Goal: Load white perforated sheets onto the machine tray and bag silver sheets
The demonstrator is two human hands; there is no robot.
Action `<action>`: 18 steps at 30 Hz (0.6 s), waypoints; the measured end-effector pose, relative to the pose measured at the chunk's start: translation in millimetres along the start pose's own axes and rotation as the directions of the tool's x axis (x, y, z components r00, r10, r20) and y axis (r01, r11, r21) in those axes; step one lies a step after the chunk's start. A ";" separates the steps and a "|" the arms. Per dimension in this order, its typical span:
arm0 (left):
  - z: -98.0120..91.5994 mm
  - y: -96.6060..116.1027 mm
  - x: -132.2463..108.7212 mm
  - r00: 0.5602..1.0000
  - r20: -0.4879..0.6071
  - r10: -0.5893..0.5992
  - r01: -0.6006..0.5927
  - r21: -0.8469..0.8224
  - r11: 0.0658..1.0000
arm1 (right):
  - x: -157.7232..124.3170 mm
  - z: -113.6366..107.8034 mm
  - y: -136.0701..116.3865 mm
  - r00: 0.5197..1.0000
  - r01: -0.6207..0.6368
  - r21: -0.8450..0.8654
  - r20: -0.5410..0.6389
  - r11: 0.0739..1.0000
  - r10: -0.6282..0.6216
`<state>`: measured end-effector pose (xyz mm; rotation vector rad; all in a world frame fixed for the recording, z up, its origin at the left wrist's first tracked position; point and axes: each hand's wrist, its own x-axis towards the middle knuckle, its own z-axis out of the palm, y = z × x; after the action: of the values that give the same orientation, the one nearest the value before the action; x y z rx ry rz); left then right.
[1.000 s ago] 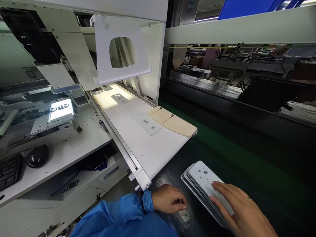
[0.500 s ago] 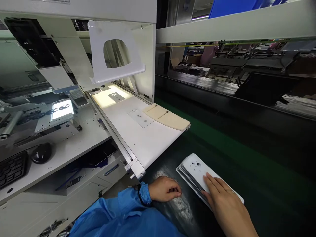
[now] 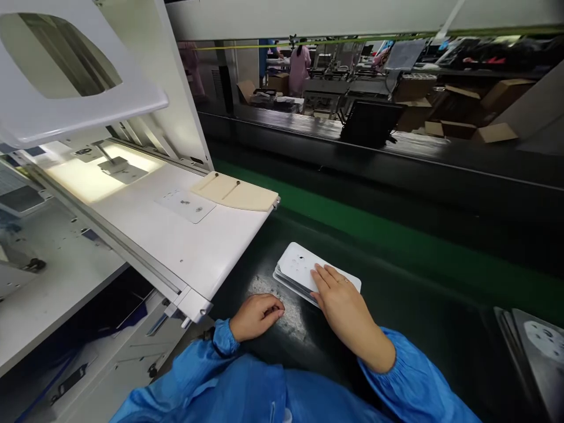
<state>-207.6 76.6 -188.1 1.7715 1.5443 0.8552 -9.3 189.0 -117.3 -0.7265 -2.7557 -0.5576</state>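
My right hand [image 3: 346, 305] lies with its fingers stretched out flat on a stack of white plates [image 3: 299, 264]. The plates are thin, with rounded corners and a cluster of small round holes near one end. Their edges are slightly fanned out. To the left of the stack, my left hand [image 3: 259, 316] rests near the dark work surface [image 3: 304, 352], its fingers loosely curled and nothing visible in them. Beyond it, a single thin plate [image 3: 187, 205] lies on the white conveyor belt [image 3: 167, 247] of the machine.
A cream guide piece [image 3: 242, 194] sits at the belt's right edge. Inside the machine, a dark pad [image 3: 113, 164] is over a plate on the lit area. Grey plates [image 3: 537, 346] lie stacked at far right. A person in pink [image 3: 299, 67] stands far behind.
The view has turned right, bringing the grey plate stack and cardboard boxes into sight. My right hand stays flat on the white stack, and my left hand stays curled beside it.
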 end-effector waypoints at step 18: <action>1.6 -1.3 1.6 0.999 0.023 0.032 -0.034 0.064 0.997 | 4.4 -35.1 28.5 0.929 -0.075 0.162 -0.348 0.984 0.129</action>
<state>-206.8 78.3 -189.9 1.8513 1.5481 0.8070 6.1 199.0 -75.7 -0.6562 -2.3769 -0.4125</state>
